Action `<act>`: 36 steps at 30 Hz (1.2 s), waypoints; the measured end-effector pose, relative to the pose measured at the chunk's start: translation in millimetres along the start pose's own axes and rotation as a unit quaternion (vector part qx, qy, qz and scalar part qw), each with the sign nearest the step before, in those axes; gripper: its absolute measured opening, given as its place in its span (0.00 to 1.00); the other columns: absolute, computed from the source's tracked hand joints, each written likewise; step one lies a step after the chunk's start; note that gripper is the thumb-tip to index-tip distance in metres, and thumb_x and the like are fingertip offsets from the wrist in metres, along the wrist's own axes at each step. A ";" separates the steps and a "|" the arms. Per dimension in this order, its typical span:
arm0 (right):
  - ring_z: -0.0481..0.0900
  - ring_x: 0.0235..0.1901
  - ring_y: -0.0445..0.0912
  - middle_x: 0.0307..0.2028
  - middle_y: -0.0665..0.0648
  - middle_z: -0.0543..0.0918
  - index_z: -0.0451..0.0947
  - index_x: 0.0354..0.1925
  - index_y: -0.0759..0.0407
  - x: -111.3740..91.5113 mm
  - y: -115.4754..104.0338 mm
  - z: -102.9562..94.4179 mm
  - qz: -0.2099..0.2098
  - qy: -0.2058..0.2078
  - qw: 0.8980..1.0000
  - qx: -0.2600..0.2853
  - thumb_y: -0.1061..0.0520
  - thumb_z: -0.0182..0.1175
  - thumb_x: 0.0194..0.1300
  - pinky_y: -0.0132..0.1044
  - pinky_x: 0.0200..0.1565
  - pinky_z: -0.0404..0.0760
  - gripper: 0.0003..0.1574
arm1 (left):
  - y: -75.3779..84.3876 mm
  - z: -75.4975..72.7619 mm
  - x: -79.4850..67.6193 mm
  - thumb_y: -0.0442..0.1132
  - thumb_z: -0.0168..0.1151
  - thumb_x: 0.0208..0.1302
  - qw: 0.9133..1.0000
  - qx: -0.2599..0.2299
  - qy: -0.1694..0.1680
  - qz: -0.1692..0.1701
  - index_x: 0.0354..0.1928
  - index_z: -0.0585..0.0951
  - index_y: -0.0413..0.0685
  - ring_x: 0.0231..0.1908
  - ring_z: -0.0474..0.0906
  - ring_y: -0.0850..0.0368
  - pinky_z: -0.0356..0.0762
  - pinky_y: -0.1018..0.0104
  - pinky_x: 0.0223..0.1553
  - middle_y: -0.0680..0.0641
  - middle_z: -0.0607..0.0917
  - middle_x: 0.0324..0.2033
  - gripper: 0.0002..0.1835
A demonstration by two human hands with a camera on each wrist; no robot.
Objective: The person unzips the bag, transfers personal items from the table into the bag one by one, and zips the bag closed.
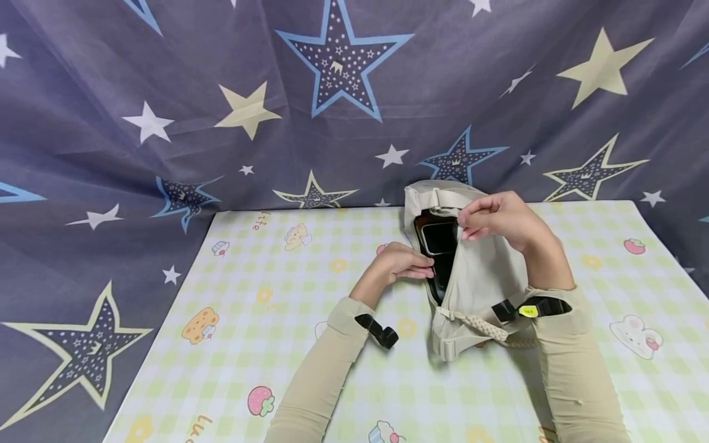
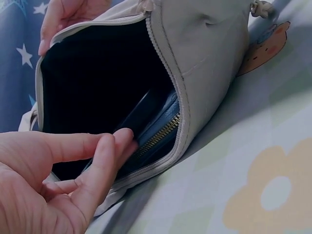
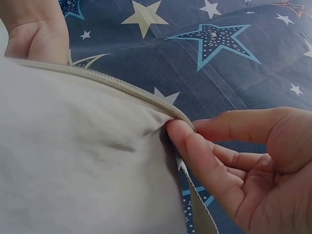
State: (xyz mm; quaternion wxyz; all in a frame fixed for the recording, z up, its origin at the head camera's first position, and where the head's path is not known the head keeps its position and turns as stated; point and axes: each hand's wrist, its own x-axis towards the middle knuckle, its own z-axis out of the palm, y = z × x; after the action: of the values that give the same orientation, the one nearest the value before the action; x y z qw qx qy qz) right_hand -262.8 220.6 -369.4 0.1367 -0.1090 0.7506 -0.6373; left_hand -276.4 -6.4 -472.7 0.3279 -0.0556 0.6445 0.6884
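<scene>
A beige fabric bag (image 1: 487, 264) lies on the table, its zippered mouth open toward the left. My right hand (image 1: 501, 218) pinches the edge of that mouth between thumb and fingers; the right wrist view shows the fabric puckered at the fingertips (image 3: 181, 132). At the opposite side of the mouth is my left hand (image 1: 401, 261), its fingers fairly straight and reaching over the opening. Nothing shows between them. Behind its fingertips, inside the bag, sits a dark blue pouch (image 2: 170, 109) with a brass zipper. A dark, flat-edged item (image 2: 141, 114) lies beside the pouch, its kind unclear.
A braided cord (image 1: 484, 326) and a strap with a buckle (image 1: 437, 198) hang on the bag. Under it is a green checked tablecloth (image 1: 310, 295) with printed cartoons. A dark star-patterned curtain (image 1: 354, 147) rises right behind the table's back edge.
</scene>
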 end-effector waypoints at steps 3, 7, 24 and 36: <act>0.88 0.27 0.42 0.28 0.51 0.89 0.84 0.38 0.69 -0.2 -0.1 -0.1 0.000 -0.003 1.000 -0.006 0.69 0.61 0.68 0.37 0.34 0.89 0.05 | 2.2 -1.5 -1.7 0.26 0.66 0.65 1.000 0.006 0.000 0.008 0.42 0.86 0.30 0.23 0.87 0.60 0.86 0.72 0.32 0.47 0.87 0.20 0.06; 0.88 0.27 0.42 0.28 0.51 0.89 0.84 0.40 0.72 -0.8 -0.3 -0.4 0.001 -0.005 1.000 -0.010 0.69 0.62 0.68 0.37 0.34 0.89 0.05 | 7.9 -7.6 -6.0 0.27 0.64 0.67 0.999 0.018 0.017 0.043 0.50 0.83 0.27 0.24 0.86 0.62 0.86 0.73 0.32 0.50 0.87 0.22 0.12; 0.89 0.28 0.42 0.30 0.53 0.90 0.77 0.49 0.83 -0.1 -11.3 13.2 0.012 0.008 0.997 -0.072 0.66 0.61 0.70 0.42 0.38 0.90 0.18 | 47.5 -21.4 -10.3 0.38 0.65 0.67 0.973 0.143 0.137 0.118 0.70 0.70 0.50 0.59 0.74 0.41 0.77 0.44 0.49 0.40 0.75 0.65 0.31; 0.84 0.24 0.44 0.26 0.60 0.88 0.85 0.36 0.70 -10.7 -31.1 46.4 -0.016 -0.066 0.953 -0.294 0.64 0.64 0.68 0.36 0.31 0.85 0.08 | 58.8 -2.5 -1.6 0.44 0.76 0.58 0.921 0.251 0.243 0.170 0.69 0.70 0.47 0.61 0.77 0.46 0.78 0.54 0.59 0.40 0.77 0.62 0.38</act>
State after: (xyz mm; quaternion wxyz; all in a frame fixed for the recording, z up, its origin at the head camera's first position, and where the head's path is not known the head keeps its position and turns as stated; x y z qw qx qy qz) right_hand -237.1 176.1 -345.0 0.1378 -0.1980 0.8924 -0.3814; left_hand -306.8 -6.7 -422.3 0.0418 -0.0266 0.8560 0.5147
